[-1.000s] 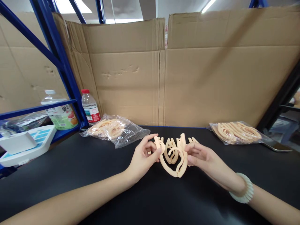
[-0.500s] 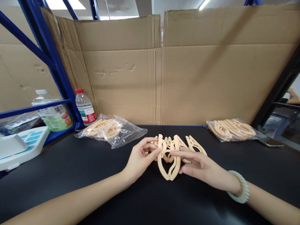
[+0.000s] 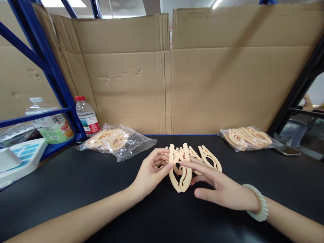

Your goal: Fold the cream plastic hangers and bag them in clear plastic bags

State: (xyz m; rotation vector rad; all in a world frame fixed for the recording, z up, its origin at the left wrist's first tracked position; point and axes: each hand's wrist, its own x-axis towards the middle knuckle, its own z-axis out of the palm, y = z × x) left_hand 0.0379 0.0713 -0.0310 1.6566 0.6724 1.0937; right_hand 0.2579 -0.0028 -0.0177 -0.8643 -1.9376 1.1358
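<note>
A beige folding clothes hanger, folded into a pointed loop, stands in front of me with its tip toward me. My left hand pinches its left arm between thumb and fingers. At the other side is my right hand, its fingers stretched out and its thumb apart. The right forefinger touches the hanger's right arm; the lower fingers are partly behind it. Just beyond lie several similar hangers, partly hidden by the held one. One more folded hanger lies to their right on the black table.
A clear bag of hangers lies back left, another bag back right beside a phone. A red-capped bottle stands by the blue rack. Cardboard walls the back. A white and blue device sits far left.
My right thumb has come away from the hanger and the right fingers have loosened. The hanger's right arm has turned slightly. My left hand keeps its pinch. The whole view has shifted a little.
</note>
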